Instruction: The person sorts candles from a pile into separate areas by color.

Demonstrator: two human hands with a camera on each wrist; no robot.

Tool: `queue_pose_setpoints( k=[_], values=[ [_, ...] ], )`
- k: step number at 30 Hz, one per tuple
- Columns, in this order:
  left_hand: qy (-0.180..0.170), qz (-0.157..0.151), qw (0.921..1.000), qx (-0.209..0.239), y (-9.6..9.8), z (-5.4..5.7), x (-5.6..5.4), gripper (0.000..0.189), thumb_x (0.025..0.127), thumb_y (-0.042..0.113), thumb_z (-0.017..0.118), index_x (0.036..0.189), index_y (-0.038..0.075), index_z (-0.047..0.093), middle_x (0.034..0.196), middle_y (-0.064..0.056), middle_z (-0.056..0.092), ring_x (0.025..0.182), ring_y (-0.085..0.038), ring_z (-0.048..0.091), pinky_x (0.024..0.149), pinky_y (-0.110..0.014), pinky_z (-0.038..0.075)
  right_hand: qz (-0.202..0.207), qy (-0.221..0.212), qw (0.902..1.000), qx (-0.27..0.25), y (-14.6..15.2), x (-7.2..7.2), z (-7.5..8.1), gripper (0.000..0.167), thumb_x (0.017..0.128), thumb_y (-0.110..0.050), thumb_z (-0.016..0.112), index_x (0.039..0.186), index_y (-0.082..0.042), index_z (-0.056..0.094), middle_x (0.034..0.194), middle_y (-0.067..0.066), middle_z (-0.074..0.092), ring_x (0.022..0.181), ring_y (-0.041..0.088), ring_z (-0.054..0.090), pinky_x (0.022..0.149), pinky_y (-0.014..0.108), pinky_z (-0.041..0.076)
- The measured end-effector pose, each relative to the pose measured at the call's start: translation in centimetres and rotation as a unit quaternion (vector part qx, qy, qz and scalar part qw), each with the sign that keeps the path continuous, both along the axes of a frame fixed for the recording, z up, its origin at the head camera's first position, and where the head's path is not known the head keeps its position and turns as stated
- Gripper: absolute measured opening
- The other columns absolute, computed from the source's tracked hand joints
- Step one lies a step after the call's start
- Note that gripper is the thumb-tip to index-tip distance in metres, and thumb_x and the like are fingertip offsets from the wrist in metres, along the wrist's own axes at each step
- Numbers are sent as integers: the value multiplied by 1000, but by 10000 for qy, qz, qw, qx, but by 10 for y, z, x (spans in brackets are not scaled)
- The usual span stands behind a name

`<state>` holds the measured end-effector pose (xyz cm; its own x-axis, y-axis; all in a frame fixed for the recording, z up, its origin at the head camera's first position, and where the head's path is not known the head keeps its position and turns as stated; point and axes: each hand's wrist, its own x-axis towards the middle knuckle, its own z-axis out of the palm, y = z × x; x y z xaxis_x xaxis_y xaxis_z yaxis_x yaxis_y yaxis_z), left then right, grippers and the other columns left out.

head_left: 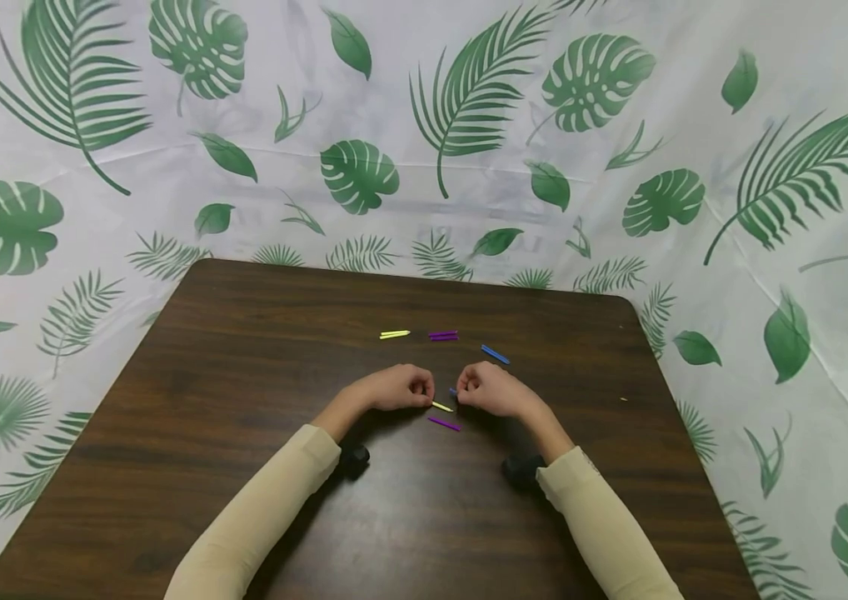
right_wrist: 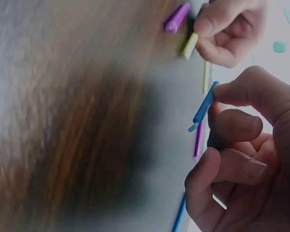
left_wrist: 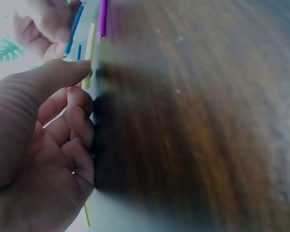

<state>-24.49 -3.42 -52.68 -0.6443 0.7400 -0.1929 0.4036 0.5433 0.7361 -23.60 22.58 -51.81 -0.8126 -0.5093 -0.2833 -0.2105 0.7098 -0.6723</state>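
My left hand (head_left: pixel 401 387) pinches one end of a yellow crayon (head_left: pixel 442 407) between thumb and forefinger, low over the table. Across from it, my right hand (head_left: pixel 490 388) holds a short-looking blue crayon (right_wrist: pixel 206 104) by thumb and fingertips; its narrow tip shows in the right wrist view. A single purple crayon (head_left: pixel 444 423) lies just nearer the body than the yellow one, touched by neither hand. In the left wrist view the thumb (left_wrist: pixel 67 75) covers part of the yellow crayon.
Beyond the hands lie a yellow pair (head_left: pixel 395 334), a purple pair (head_left: pixel 443 336) and blue crayons (head_left: pixel 495 354), set apart by colour. The brown wooden table (head_left: pixel 244 350) ends at a leaf-patterned white curtain (head_left: pixel 274 183). A tiny pale scrap (head_left: pixel 623 399) lies to the right.
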Motion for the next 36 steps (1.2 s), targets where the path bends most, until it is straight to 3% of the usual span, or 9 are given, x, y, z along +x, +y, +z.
queue_pose_setpoints(
  k=[9, 15, 28, 36],
  values=[
    [238, 237, 9994, -12, 3, 1, 5, 5, 105, 14, 68, 102, 13, 70, 84, 5, 62, 75, -6, 55, 73, -25, 46, 2, -114, 9997, -196, 11, -3, 0, 13, 99, -17, 69, 104, -5, 71, 75, 0, 61, 64, 14, 52, 62, 31, 45],
    [294, 291, 9991, 13, 1, 0, 3, 5, 106, 15, 68, 100, 14, 69, 84, 4, 64, 75, -7, 56, 73, -25, 47, -176, 12, 9997, -143, 19, -7, 3, 15, 99, -18, 68, 105, -4, 71, 77, 0, 63, 66, 15, 53, 64, 32, 45],
    [588, 497, 9970, 0, -6, -3, -3, 5, 105, 15, 67, 104, 14, 71, 79, 4, 61, 72, -7, 53, 74, -26, 47, -352, 268, 9990, 28, 45, -32, 12, 17, 101, -15, 66, 106, 0, 72, 79, 2, 61, 69, 15, 53, 64, 30, 45],
    [519, 586, 9969, 0, -10, -4, -3, 6, 105, 16, 67, 105, 13, 71, 75, 5, 58, 68, -6, 52, 72, -25, 46, -533, 637, 9962, 262, 57, -54, 19, 19, 100, -15, 66, 105, 1, 75, 83, 5, 68, 74, 17, 56, 70, 32, 47]
  ],
)
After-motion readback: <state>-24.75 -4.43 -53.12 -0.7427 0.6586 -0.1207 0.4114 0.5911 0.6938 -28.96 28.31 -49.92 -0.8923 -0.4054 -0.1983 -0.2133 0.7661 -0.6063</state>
